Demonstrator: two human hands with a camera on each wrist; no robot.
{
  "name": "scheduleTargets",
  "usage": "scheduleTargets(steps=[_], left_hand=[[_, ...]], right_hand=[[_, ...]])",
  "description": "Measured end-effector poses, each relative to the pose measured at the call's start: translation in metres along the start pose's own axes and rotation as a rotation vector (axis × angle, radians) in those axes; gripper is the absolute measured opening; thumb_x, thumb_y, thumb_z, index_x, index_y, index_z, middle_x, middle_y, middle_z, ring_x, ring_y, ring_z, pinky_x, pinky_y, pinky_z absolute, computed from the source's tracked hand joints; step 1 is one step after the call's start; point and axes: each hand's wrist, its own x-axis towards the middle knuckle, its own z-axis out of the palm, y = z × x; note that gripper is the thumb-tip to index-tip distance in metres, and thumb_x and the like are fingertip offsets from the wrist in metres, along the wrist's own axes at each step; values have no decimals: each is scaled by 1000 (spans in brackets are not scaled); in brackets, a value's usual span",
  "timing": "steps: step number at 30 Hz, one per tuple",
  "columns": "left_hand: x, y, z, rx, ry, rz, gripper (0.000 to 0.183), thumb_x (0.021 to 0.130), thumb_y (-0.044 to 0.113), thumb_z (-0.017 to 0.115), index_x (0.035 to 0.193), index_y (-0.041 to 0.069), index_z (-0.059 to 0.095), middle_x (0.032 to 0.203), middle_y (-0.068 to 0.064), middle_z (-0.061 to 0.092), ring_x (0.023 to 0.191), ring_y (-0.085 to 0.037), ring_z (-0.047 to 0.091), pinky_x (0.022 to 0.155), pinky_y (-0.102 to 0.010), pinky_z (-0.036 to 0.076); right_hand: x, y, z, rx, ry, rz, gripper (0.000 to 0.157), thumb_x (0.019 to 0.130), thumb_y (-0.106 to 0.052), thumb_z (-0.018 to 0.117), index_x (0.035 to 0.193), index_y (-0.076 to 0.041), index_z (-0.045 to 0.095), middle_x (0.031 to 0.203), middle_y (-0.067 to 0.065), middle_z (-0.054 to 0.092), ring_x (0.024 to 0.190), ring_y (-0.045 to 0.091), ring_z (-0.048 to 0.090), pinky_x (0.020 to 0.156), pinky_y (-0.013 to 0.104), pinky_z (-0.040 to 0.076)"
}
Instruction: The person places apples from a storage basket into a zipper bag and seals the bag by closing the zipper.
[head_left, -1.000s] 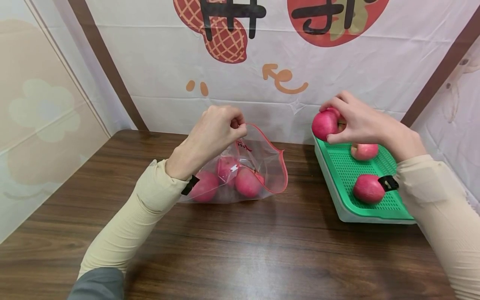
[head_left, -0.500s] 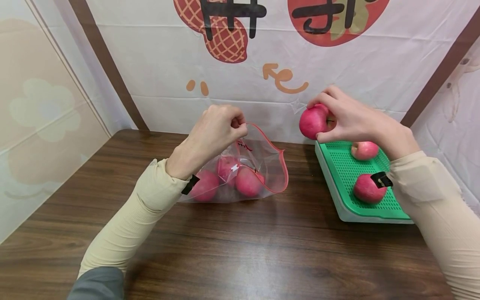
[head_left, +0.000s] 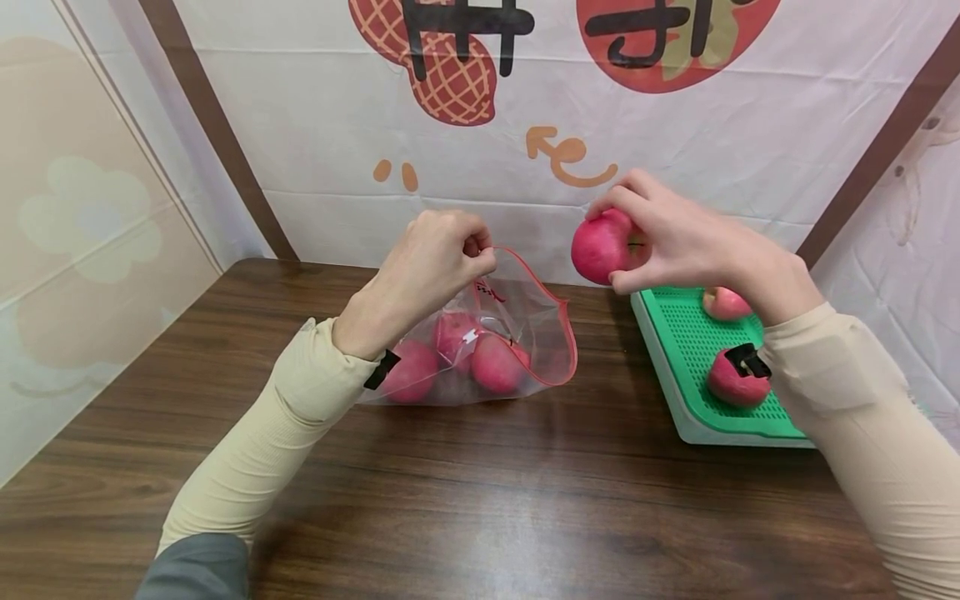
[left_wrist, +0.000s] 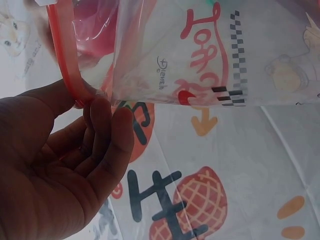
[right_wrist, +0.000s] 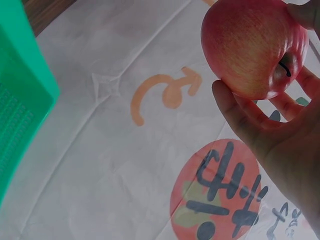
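A round, glossy red apple (head_left: 598,250) is held above the dark brown wood-grain desk (head_left: 480,492), grasped between the thumb and fingers of a person's right hand (head_left: 678,242), its dark stem facing the palm. Just to the left, the fingers of the left hand (head_left: 423,271) pinch the red-edged rim of a clear plastic zip bag (head_left: 551,354), its mouth gaping toward the right; three red apples (head_left: 497,365) rest inside. At right, two more red apples (head_left: 731,382) sit well apart in a green perforated plastic basket (head_left: 682,333), partly hidden by the right arm. Behind hangs a white cloth backdrop (head_left: 315,125) printed with red and orange motifs.
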Motion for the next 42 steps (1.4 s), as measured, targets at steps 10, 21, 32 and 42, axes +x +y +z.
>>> scheduleTargets(steps=[10,21,32,42], left_hand=[[-1,-1,0,-8,-2,4,12,82,7,58,75,10,68,69,-1,60,65,-15,51,61,-28,41],[0,-1,-2,-8,2,8,13,81,7,57,74,11,67,68,-1,60,65,-15,51,61,-28,42],[-1,0,-3,5,-1,11,12,83,9,59,76,10,70,68,-1,63,63,-15,53,59,-28,42],[-1,0,-3,-8,2,17,14,86,13,61,80,9,72,68,-1,65,61,-15,54,57,-27,43]], right_hand=[[11,-15,5,16,-13,-49,61,71,-20,82,124,-12,54,117,4,48,108,16,47,80,37,51],[22,-31,17,35,-43,-84,61,70,-25,83,123,-16,54,118,0,48,103,11,51,79,32,53],[32,-46,30,61,-60,-157,63,69,-27,83,124,-15,54,117,2,49,106,12,49,80,30,52],[39,-53,45,59,-40,-185,60,72,-28,80,124,-14,54,117,2,49,102,13,49,78,29,49]])
